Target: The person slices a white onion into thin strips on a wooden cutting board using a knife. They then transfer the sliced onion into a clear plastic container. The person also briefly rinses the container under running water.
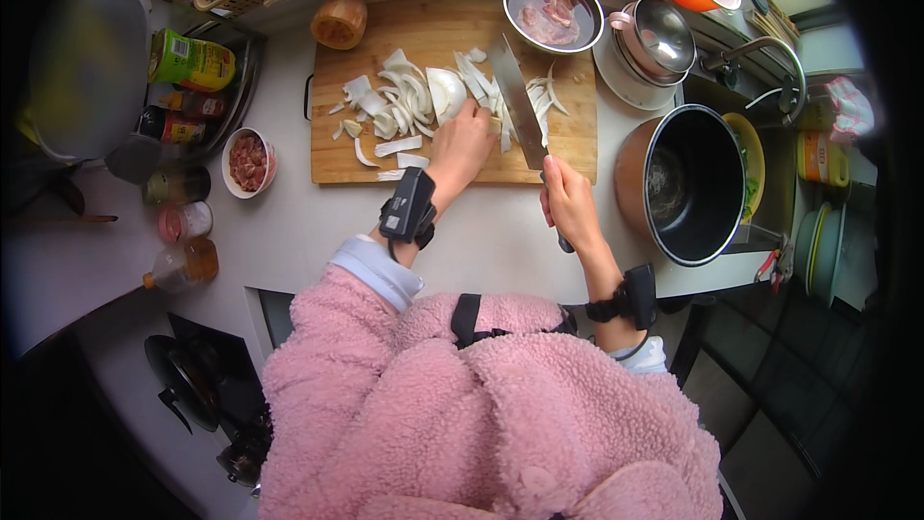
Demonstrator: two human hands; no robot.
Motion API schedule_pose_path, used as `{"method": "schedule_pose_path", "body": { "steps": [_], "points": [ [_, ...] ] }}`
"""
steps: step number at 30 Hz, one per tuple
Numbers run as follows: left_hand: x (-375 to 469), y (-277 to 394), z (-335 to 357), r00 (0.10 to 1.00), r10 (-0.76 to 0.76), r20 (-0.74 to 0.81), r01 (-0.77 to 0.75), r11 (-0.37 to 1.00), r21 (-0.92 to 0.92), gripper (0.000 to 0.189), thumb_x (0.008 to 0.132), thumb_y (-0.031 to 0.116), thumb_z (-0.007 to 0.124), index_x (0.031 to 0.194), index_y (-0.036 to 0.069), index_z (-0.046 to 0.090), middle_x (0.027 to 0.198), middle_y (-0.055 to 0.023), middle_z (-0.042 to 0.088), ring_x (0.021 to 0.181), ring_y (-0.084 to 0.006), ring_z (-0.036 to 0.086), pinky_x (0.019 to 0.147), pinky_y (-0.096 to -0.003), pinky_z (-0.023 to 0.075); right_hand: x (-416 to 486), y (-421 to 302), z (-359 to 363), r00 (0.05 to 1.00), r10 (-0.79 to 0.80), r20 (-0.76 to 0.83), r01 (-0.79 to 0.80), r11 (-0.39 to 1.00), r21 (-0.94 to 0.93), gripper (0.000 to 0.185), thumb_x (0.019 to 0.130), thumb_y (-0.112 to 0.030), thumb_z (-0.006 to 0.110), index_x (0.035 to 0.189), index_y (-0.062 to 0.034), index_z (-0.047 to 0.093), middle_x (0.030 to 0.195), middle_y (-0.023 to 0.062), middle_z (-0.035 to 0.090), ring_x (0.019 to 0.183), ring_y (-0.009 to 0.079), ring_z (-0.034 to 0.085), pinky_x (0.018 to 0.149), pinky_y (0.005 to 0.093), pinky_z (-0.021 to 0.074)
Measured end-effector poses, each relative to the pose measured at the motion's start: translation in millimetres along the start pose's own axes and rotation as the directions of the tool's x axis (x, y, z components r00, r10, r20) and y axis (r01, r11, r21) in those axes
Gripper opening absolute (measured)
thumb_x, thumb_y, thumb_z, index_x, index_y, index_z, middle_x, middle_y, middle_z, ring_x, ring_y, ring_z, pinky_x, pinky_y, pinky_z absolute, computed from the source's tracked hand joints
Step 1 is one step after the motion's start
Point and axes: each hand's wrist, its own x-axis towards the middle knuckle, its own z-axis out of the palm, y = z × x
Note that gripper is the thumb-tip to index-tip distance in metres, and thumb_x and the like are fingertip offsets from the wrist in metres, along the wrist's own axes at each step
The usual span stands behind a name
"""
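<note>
On a wooden cutting board lie many white vegetable slices, which look like onion. Among them stands a larger half-round white piece. My left hand is on the board with its fingertips curled down onto pale pieces just left of the blade; the fingers partly hide what they grip. My right hand is closed around the dark handle of a kitchen knife. Its broad blade points away from me and slants left, with slices on both sides of it.
A cut squash-like piece sits at the board's far left corner. A metal bowl of raw meat in liquid overlaps the far right corner. Right of the board stands a large pot; to the left is a small bowl of cut meat.
</note>
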Motion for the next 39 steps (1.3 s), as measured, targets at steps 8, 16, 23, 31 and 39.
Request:
{"method": "schedule_pose_path", "body": {
  "steps": [8,16,23,31,39],
  "points": [
    [9,-10,8,0.999,-0.045,-0.016,0.041,0.984,-0.174,0.023,0.076,0.010,0.069,0.093,-0.003,0.060,0.082,-0.0199,0.063,0.075,-0.0366,0.063,0.065,-0.0405,0.0503,-1,1,-5,1.000,0.008,-0.001,-0.008,1.000,0.007,0.037,0.100,-0.033,0.040,0.093,-0.0023,0.059,0.048,0.0025,0.047,0.040,0.0106,0.046,0.041,0.0280,0.0372],
    [9,-9,8,0.996,-0.092,0.018,0.094,0.981,-0.171,0.019,0.078,0.010,0.062,0.091,-0.003,0.061,0.075,-0.0227,0.064,0.072,-0.0385,0.064,0.066,-0.0432,0.0504,-2,3,3,1.000,0.014,0.017,-0.013,1.000,-0.023,0.035,0.099,-0.032,0.043,0.111,-0.0032,0.060,0.050,0.0060,0.050,0.041,0.0129,0.048,0.044,0.0306,0.0402],
    [17,-10,18,0.999,-0.034,0.006,0.034,0.994,-0.106,0.019,0.076,0.009,0.060,0.091,-0.003,0.061,0.077,-0.0239,0.064,0.074,-0.0409,0.062,0.070,-0.0469,0.0505,-3,5,0,1.000,0.005,0.008,-0.005,1.000,-0.014,0.035,0.099,-0.031,0.042,0.108,-0.0022,0.060,0.050,0.0059,0.050,0.041,0.0130,0.049,0.043,0.0302,0.0399],
    [21,-9,24,0.997,-0.039,-0.070,0.035,0.998,-0.061,0.014,0.076,0.009,0.060,0.082,-0.003,0.058,0.071,-0.0246,0.062,0.069,-0.0410,0.062,0.064,-0.0465,0.0514,-2,6,2,0.999,0.030,0.015,-0.030,0.999,-0.020,0.035,0.100,-0.031,0.041,0.094,-0.0018,0.059,0.048,0.0032,0.048,0.039,0.0118,0.047,0.041,0.0290,0.0385],
    [24,-12,26,0.994,-0.052,-0.092,0.053,0.999,0.004,0.020,0.078,0.011,0.064,0.090,-0.003,0.054,0.069,-0.0227,0.062,0.069,-0.0399,0.063,0.062,-0.0463,0.0517,-4,1,13,0.999,-0.045,0.027,0.046,0.999,-0.008,0.040,0.101,-0.032,0.037,0.075,-0.0047,0.049,0.046,0.0015,0.046,0.035,0.0093,0.042,0.036,0.0257,0.0334]
  ]
}}
